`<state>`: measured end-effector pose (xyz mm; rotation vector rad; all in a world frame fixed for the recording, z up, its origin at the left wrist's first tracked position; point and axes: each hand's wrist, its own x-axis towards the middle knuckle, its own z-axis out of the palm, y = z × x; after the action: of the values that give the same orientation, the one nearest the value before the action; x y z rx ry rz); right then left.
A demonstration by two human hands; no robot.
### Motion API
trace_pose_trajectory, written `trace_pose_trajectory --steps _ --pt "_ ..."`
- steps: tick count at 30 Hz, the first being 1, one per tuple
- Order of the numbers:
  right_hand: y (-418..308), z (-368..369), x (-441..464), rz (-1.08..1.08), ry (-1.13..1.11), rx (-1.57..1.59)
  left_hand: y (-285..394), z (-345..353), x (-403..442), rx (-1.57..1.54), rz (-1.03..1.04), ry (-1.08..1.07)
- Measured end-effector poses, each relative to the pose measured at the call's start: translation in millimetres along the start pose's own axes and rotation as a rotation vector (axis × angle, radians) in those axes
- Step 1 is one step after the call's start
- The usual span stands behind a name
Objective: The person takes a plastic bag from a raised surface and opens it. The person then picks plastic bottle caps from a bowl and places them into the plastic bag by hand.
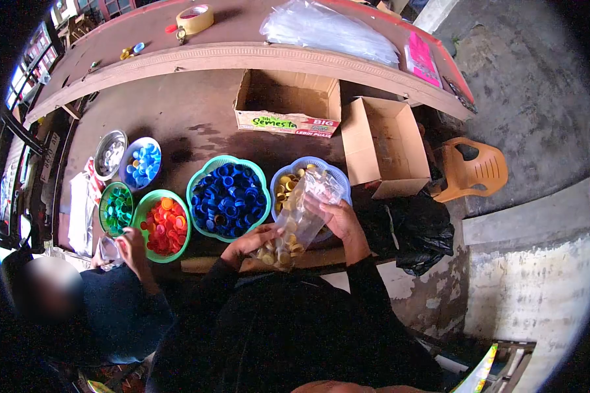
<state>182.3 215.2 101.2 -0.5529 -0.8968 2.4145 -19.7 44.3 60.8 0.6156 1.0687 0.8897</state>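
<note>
Between my two hands hangs a clear plastic bag point(299, 226) with yellow caps in its lower part. My left hand point(252, 241) has its fingers closed on the bag's lower left side. At the upper right of the bag, my right hand point(339, 221) grips the plastic near its top. Behind the bag is a lavender basket point(345, 187) of yellow caps, partly hidden by it. A green-rimmed basket point(263, 180) full of dark blue caps point(228, 200) stands to the left of the bag.
Left are bowls of red caps point(167, 227), green caps point(117, 208), light blue caps point(142, 165) and pale pieces point(113, 154). A co-worker's hand point(132, 252) is beside them. Two cardboard boxes point(288, 124) point(400, 147) stand behind; a raised shelf point(229, 57) holds tape and plastic bags.
</note>
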Motion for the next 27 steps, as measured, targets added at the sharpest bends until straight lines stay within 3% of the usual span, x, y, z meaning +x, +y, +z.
trace_pose_trajectory --steps 3,6,8,10,11,14,16,18,19,21,23,24,26,27 --pt "1.2 0.5 -0.4 -0.040 0.018 -0.025 1.5 -0.2 2.9 -0.016 0.022 -0.048" --pt "0.2 -1.9 -0.9 -0.049 -0.055 -0.213 -0.8 -3.4 1.4 -0.059 0.102 -0.065" --pt "-1.3 -5.4 2.3 -0.057 -0.147 -0.502 2.9 -1.3 0.3 -0.126 0.131 -0.105" --pt "1.5 -17.2 3.7 -0.063 -0.117 -0.611 22.7 14.6 -9.0 -0.054 0.207 -0.091" --pt "0.4 -17.9 2.8 -0.061 -0.085 -0.718 24.5 11.2 -11.7 -0.154 0.082 -0.150" --pt "-8.9 -17.8 -2.0 -0.077 -0.098 -0.825 24.1 10.5 -10.6 -0.281 0.098 -0.202" --pt "-21.8 14.5 -11.8 -0.078 -0.079 -0.712 35.2 21.5 -19.1 -0.342 0.086 -0.196" --pt "-22.3 19.8 -14.0 -0.072 -0.052 -0.593 33.5 26.2 -20.7 0.005 0.233 0.001" --pt "-18.7 11.2 -10.1 -0.051 -0.053 -0.596 32.2 22.1 -14.5 0.126 0.197 -0.004" --pt "-21.9 21.3 -6.8 -0.037 -0.056 -0.604 34.8 26.6 -13.6 0.029 0.143 -0.028" --pt "-24.9 47.4 -7.5 -0.054 -0.111 -0.206 36.7 27.8 -13.3 -0.146 0.033 -0.054" --pt "-21.0 31.8 -4.5 -0.055 -0.112 -0.207 37.7 27.9 -12.3 -0.146 0.034 -0.054" --pt "-14.2 7.0 1.5 -0.100 -0.159 -0.883 38.3 27.5 -10.2 -0.015 0.076 -0.006" --pt "-13.8 7.8 4.1 -0.103 -0.156 -0.877 36.0 25.8 -9.0 -0.010 0.071 -0.006"
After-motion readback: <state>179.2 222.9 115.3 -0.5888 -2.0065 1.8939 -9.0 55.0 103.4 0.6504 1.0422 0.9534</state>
